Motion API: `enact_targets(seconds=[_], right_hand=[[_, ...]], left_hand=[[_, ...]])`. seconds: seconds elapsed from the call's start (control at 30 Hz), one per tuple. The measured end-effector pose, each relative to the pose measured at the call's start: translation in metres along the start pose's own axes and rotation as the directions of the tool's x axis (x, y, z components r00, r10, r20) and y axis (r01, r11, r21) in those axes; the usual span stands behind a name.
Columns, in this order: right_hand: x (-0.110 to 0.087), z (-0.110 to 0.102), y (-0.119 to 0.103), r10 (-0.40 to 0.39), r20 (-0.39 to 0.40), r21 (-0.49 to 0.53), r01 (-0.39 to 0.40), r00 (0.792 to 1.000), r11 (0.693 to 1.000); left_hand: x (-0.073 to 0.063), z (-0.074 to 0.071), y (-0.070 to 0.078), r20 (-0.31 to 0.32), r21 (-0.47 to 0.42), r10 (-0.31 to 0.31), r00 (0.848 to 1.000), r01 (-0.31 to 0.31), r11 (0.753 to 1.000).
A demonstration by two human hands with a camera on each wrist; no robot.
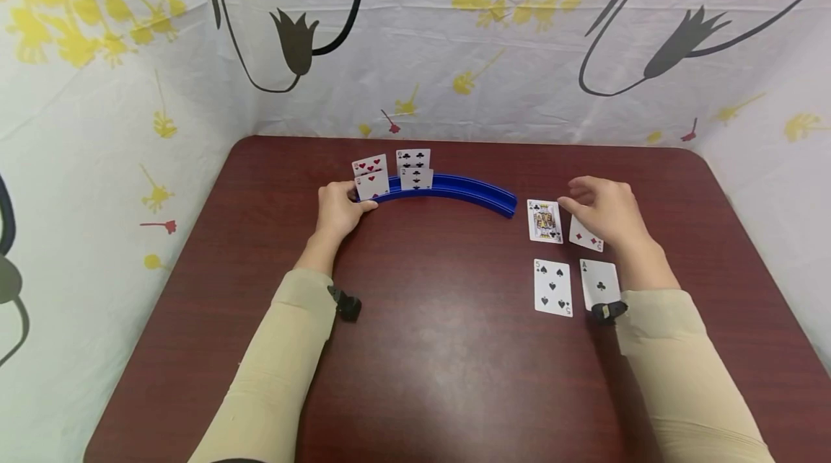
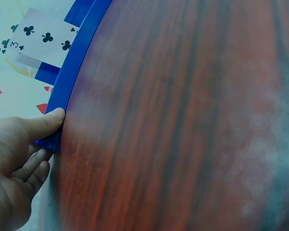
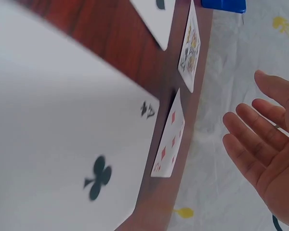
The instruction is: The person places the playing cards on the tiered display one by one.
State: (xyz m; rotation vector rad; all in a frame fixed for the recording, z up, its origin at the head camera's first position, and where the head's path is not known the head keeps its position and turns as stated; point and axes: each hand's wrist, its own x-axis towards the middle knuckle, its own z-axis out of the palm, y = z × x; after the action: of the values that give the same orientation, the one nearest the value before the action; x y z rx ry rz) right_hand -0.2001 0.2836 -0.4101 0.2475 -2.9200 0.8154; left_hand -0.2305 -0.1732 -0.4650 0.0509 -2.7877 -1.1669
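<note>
My left hand [image 1: 336, 212] grips the left end of a curved blue card holder [image 1: 470, 192], its thumb on the front edge and fingers behind. Upright in the holder, a front heart card [image 1: 372, 187] overlaps another heart card [image 1: 369, 164]. Beside them the three of clubs [image 2: 44, 37] stands before the six of clubs [image 1: 413, 157]. Empty-handed, my right hand [image 1: 607, 210] hovers over a diamond card [image 1: 586, 237], fingers loosely bent and apart. In the right wrist view that card [image 3: 171, 144] lies flat, clear of the fingers.
A king of clubs [image 1: 544, 221] lies left of the diamond card, near the holder's right end. Closer to me are the five of spades [image 1: 552, 288] and ace of clubs [image 1: 599, 279]. A patterned white cloth [image 1: 415, 73] hangs behind the dark red table [image 1: 428, 362].
</note>
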Motion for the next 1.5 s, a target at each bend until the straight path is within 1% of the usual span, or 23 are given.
enact_targets(seconds=[0.2, 0.4, 0.63, 0.8, 0.97, 1.17, 1.23, 1.5], right_hand=[[-0.003, -0.002, 0.008, 0.039, 0.032, -0.021, -0.038, 0.999, 0.999], [-0.007, -0.005, 0.016, 0.049, 0.064, -0.031, -0.047, 0.997, 0.998], [-0.009, -0.010, 0.028, 0.067, 0.116, -0.099, -0.056, 0.991, 0.994], [-0.009, -0.011, 0.037, 0.096, 0.185, -0.133, -0.072, 0.978, 0.989], [-0.011, -0.011, 0.040, 0.135, 0.242, -0.147, -0.101, 0.961, 0.984], [-0.013, -0.011, 0.043, 0.166, 0.319, -0.178, -0.113, 0.933, 0.978], [-0.013, -0.011, 0.044, 0.167, 0.330, -0.180, -0.111, 0.929, 0.977], [-0.010, -0.011, 0.048, 0.172, 0.332, -0.175, -0.119, 0.927, 0.977]], left_hand=[[0.000, 0.000, 0.000, 0.000, -0.004, -0.004, 1.000, 0.004, 1.000], [0.001, 0.000, 0.000, 0.001, -0.012, -0.006, 1.000, 0.006, 1.000], [0.002, 0.000, -0.001, 0.002, -0.007, -0.006, 1.000, 0.006, 1.000], [0.002, 0.000, -0.002, 0.000, 0.000, -0.005, 1.000, 0.005, 1.000], [0.002, 0.000, -0.002, 0.000, -0.003, -0.004, 1.000, 0.004, 1.000], [0.001, 0.000, -0.002, 0.004, -0.006, -0.004, 1.000, 0.004, 1.000], [0.001, -0.001, -0.001, 0.003, -0.006, -0.005, 1.000, 0.005, 1.000], [0.000, 0.000, 0.000, 0.003, -0.005, -0.004, 1.000, 0.004, 1.000]])
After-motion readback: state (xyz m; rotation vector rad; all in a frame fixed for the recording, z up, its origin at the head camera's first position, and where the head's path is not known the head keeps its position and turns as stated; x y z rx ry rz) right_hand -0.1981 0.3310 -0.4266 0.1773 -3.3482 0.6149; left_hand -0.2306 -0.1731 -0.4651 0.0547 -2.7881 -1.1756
